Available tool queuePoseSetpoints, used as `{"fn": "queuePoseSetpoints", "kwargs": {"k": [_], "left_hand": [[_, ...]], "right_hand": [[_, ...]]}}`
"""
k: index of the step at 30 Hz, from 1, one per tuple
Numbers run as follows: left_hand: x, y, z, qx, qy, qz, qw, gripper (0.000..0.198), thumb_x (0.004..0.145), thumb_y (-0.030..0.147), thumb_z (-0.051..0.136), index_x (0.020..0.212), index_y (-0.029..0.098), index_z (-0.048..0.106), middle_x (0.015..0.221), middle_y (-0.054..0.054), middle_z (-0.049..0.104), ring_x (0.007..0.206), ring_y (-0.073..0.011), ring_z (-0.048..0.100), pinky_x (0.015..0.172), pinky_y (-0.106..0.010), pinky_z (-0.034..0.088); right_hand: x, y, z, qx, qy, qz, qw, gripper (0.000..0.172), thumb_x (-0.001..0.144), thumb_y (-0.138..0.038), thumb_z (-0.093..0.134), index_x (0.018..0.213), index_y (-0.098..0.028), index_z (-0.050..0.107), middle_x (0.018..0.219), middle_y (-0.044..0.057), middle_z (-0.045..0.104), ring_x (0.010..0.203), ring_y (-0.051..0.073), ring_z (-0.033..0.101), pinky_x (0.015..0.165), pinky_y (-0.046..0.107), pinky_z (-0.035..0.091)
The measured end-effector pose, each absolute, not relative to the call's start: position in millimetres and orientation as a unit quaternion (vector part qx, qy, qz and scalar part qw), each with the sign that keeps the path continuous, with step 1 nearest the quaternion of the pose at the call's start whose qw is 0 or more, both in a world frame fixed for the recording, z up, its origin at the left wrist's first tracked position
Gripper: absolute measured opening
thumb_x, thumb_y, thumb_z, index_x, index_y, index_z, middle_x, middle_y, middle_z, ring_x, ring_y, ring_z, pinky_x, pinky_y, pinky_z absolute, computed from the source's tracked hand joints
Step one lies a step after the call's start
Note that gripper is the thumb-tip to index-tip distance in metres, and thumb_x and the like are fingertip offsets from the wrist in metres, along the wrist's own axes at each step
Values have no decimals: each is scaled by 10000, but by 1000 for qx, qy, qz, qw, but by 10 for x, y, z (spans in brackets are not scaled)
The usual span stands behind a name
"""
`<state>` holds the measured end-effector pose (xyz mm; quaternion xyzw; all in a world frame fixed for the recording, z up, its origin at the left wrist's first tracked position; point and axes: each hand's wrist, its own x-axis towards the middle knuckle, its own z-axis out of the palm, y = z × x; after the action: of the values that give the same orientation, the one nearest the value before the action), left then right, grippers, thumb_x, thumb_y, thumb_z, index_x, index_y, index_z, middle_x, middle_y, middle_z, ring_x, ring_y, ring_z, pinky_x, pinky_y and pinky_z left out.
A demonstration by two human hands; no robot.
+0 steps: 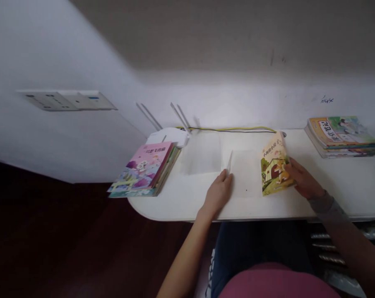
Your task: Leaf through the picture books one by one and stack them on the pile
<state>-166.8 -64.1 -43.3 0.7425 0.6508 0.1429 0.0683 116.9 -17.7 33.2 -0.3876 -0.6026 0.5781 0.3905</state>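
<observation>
White surface [175, 205] against pale wall [237, 103]; left book stack [145, 165] before router [167, 135], right book stack [342, 132] near wall. Left fingers [227, 179] pinch translucent cover [245, 176]; right fingers [296, 167] hold yellow book [272, 167] beside it.

At the rear left of the tabletop [171, 205], we locate 1 white router [171, 134] with 4 antennas [179, 116]; 1 yellow cable [256, 127] follows the rear wall [237, 99].
</observation>
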Motion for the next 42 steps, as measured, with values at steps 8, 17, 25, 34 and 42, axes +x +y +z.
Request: {"fn": "queuePoseSetpoints", "kwargs": {"k": [8, 17, 25, 34, 42], "left_hand": [[-1728, -702, -444, 751, 600, 256, 102, 578, 770, 55, 437, 1337, 161, 456, 1398, -105, 464, 1316, -227, 396, 1037, -379, 428], [-1820, -747, -581, 730, 638, 244, 33, 474, 792, 23, 425, 1259, 48, 502, 1331, -198, 511, 1276, -269, 442, 1064, -457, 390], [-1865, -697, -648, 728, 641, 244, -9, 360, 874, 111, 351, 1151, 111, 581, 1242, -150, 592, 1206, -237, 514, 1039, -460, 419], [-1823, -771, -572, 668, 679, 298, 60, 359, 915, 186, 315, 1198, 119, 525, 1241, -145, 588, 1167, -228, 541, 984, -430, 461], [-1705, -963, -673, 661, 687, 301, 21, 388, 935, 328, 325, 1156, 95, 542, 1346, -214, 485, 1316, -304, 381, 1030, -540, 383]], "right_hand": [[511, -274, -208, -384, -898, 172, 133, 657, 886, -570, 413, 1443, -241, 299, 1530, 118, 215, 1402, 336, 144, 1076, 592, 218], [594, -286, -489, -380, -923, 11, 55, 546, 901, -522, 427, 1407, -326, 368, 1529, 102, 224, 1383, 378, 182, 1058, 541, 257], [542, -263, -405, -368, -929, -16, 30, 525, 894, -525, 439, 1393, -374, 374, 1505, 77, 300, 1349, 405, 253, 1014, 606, 283], [464, -205, -414, -353, -935, -32, 24, 532, 895, -547, 410, 1399, -384, 357, 1512, 45, 288, 1301, 436, 306, 969, 619, 315], [427, -266, -400, -360, -932, -40, 32, 549, 889, -554, 411, 1406, -384, 342, 1514, 41, 285, 1288, 449, 310, 960, 629, 306]]}}
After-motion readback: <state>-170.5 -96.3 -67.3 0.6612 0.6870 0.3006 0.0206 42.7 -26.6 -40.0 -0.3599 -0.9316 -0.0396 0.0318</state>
